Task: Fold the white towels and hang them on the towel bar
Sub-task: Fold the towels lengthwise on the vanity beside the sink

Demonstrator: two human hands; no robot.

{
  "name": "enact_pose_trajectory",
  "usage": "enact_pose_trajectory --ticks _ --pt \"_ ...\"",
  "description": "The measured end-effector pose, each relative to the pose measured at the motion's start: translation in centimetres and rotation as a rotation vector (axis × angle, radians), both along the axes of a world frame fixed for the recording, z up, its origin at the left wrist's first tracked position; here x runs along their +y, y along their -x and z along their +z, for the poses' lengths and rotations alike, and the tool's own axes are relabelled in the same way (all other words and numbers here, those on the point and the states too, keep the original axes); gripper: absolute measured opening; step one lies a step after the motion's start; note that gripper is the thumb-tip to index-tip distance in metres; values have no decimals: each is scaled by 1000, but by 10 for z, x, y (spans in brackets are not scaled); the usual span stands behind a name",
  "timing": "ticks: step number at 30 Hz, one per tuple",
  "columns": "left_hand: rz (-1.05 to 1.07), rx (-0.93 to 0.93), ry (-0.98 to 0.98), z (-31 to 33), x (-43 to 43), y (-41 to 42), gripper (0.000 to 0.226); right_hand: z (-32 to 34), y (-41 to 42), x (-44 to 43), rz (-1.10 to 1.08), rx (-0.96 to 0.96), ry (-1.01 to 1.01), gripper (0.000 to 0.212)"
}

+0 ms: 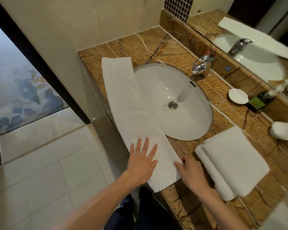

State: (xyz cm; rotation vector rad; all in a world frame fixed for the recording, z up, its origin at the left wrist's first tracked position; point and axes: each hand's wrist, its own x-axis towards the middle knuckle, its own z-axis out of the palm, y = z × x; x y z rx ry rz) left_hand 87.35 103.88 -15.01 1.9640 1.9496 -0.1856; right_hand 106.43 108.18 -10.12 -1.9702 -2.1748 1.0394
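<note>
A long white towel point(130, 103), folded into a narrow strip, lies along the left edge of the brown marble counter point(231, 117) and over the rim of the white sink point(178, 113). My left hand point(142, 161) lies flat on the towel's near end, fingers spread. My right hand point(190, 173) touches the towel's near right corner, its fingertips at the edge; whether it pinches the cloth is unclear. A second white towel point(231, 163) lies folded on the counter to the right. No towel bar is in view.
A chrome tap point(202, 64) stands behind the sink. A white round dish point(238, 96) and a dark green bottle point(256, 103) sit by the mirror point(256, 22). White floor tiles point(48, 171) lie to the left, beyond them a patterned carpet point(15, 90).
</note>
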Motion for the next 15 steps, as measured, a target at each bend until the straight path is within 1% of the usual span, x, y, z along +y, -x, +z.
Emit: enact_pose_trajectory --ticks 2,4,6,7,9,13,15 --pt "0 -12 3 0 4 -5 60 -6 -5 3 0 -69 -39 22" --pt "-7 -18 2 0 5 -7 61 -12 -9 4 -2 -95 -84 22" --pt "-20 -25 -14 -1 3 -7 63 -15 -11 2 -29 -68 -122 12" --pt "-24 -31 -26 -2 0 -6 63 -16 -12 0 -43 -53 -140 11" --pt "-35 -43 -39 -4 -11 -6 63 -19 -15 -3 -57 -39 -159 14" --pt "-140 -54 -46 -9 -26 -8 64 -23 -19 -6 -66 -37 -151 19" --pt "-147 -58 -41 -9 -25 -8 64 -23 -19 -6 -65 -43 -149 21"
